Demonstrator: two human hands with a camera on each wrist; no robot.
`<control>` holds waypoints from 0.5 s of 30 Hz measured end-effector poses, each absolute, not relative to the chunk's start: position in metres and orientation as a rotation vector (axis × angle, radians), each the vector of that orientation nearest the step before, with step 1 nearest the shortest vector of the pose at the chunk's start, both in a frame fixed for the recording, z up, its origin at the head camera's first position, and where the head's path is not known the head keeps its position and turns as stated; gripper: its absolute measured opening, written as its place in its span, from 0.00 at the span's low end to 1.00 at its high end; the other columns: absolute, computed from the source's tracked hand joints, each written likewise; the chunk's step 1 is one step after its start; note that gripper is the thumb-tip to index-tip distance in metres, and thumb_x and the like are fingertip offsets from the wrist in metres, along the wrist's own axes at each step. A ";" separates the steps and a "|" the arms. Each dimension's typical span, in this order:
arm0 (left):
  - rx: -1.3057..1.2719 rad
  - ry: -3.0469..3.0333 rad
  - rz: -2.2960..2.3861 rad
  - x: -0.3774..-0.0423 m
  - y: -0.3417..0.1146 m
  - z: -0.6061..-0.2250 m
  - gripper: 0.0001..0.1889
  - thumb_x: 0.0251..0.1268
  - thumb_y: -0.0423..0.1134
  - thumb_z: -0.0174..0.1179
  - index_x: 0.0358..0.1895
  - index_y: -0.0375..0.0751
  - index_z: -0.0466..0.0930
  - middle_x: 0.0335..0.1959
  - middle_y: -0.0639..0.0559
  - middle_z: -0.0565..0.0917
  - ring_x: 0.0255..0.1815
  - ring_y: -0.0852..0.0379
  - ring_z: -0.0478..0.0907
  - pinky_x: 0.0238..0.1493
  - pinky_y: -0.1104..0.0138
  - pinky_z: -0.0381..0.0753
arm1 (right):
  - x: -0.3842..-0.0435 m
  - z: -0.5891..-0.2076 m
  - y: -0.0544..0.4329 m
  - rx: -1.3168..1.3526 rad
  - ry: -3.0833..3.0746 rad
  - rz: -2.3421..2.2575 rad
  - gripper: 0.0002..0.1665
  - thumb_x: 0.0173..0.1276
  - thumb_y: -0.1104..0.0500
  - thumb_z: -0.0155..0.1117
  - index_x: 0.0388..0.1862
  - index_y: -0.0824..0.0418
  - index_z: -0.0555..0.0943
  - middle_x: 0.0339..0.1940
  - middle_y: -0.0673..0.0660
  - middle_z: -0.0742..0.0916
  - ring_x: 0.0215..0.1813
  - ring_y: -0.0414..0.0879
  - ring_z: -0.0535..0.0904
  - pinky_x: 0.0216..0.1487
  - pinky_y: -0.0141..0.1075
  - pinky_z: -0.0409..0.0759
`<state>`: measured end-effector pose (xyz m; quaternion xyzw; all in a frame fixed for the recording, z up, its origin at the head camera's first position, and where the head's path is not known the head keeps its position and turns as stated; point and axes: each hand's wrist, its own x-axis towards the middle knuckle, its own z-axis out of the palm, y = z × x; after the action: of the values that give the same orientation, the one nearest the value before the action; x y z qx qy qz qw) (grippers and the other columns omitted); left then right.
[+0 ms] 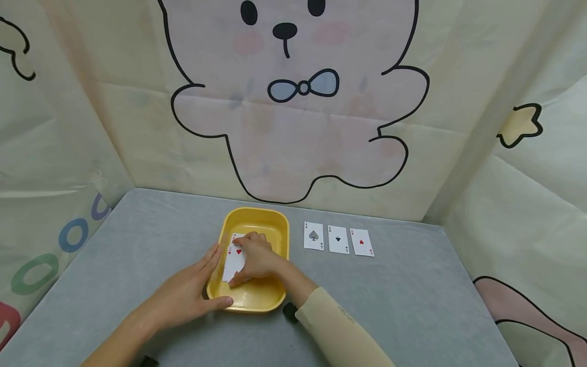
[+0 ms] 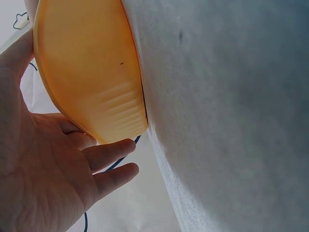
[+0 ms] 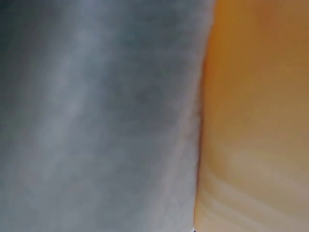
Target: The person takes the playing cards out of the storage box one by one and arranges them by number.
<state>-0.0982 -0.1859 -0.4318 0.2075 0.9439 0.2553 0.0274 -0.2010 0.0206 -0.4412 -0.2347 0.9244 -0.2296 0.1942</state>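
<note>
In the head view a yellow tray point(image 1: 257, 302) stands on the grey table, with white playing cards point(image 1: 234, 265) inside; the top one shows a red heart and the number 2. My right hand point(image 1: 259, 257) reaches into the tray and grips the cards, thumb at their near edge and index finger at the far end. Part of the cards is hidden under it. My left hand point(image 1: 190, 288) rests against the tray's left side with its fingers fairly straight, thumb at the near rim. In the left wrist view, the left fingers point(image 2: 113, 154) spread beside the tray's outer wall point(image 2: 91, 63).
Right of the tray, three aces lie face up in a row: the ace of spades point(image 1: 314, 236), the ace of clubs point(image 1: 338, 239) and the ace of hearts point(image 1: 362, 242). A printed curtain point(image 1: 298, 153) hangs behind the grey table point(image 1: 390, 306) and along its sides.
</note>
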 end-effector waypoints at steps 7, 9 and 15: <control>0.654 2.921 0.790 -0.098 -0.186 -0.431 0.59 0.63 0.78 0.58 0.85 0.38 0.52 0.85 0.43 0.55 0.70 0.36 0.74 0.63 0.43 0.77 | -0.199 -0.440 0.019 -0.688 2.607 -0.545 0.63 0.42 0.40 0.91 0.78 0.51 0.73 0.68 0.53 0.75 0.60 0.45 0.66 0.57 0.34 0.69; 0.655 2.921 0.792 -0.098 -0.186 -0.431 0.59 0.63 0.78 0.58 0.85 0.38 0.52 0.85 0.43 0.55 0.71 0.36 0.74 0.63 0.43 0.77 | -0.198 -0.441 0.019 -0.693 2.612 -0.523 0.63 0.42 0.40 0.91 0.79 0.51 0.72 0.69 0.53 0.75 0.61 0.45 0.66 0.59 0.35 0.69; 0.648 2.918 0.789 -0.098 -0.185 -0.432 0.59 0.63 0.75 0.61 0.85 0.40 0.51 0.85 0.44 0.54 0.71 0.36 0.74 0.63 0.43 0.77 | -0.198 -0.442 0.019 -0.728 2.627 -0.455 0.60 0.46 0.39 0.89 0.78 0.50 0.73 0.71 0.52 0.75 0.63 0.47 0.67 0.64 0.39 0.69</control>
<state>-0.0979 -0.1850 -0.4321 0.2096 0.9436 0.2551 0.0249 -0.1977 0.0190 -0.4421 -0.2588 0.9336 -0.1617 0.1880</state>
